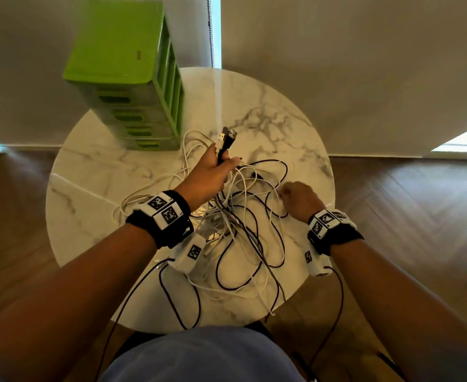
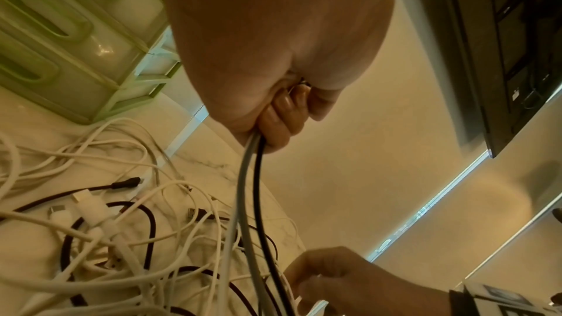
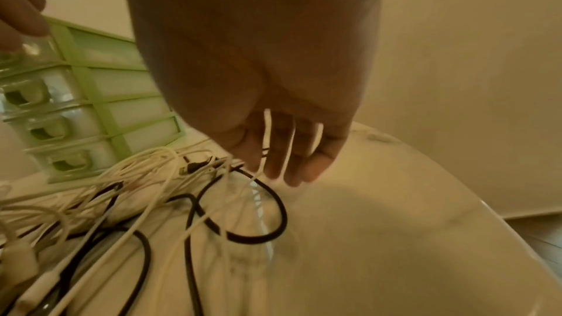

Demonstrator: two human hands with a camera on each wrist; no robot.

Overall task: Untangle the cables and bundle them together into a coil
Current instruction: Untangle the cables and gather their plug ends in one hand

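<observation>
The cables [image 1: 235, 216] lie in a big messy heap of white and black loops on the round marble table [image 1: 295, 111], and some loops hang off the near edge. The person's left hand [image 1: 208, 175] is lifted over the middle of the heap. Its fingers are curled tight around a few cable ends, and the plugs [image 1: 228, 135] stick up out of the top of the fist. From the left wrist view, a grey cable and a black one drop down from the bottom of the fist into the mess.

The right hand [image 1: 298, 199] is low, at the right side of the heap. In the right wrist view its fingers [image 3: 292, 153] point down, close together, and a thin white cable [image 3: 258, 169] runs by them. I cannot tell if the fingers pinch that cable or just touch it.

I think this is the untangling step, with the ends gathered first. No coil is made yet. The next move, I guess, needs the right hand to find one loose end or loop and pull it free slowly, so the knots do not get tighter.

A green drawer box [image 1: 127, 78] stands at the far left of the table, just beside the heap
</observation>
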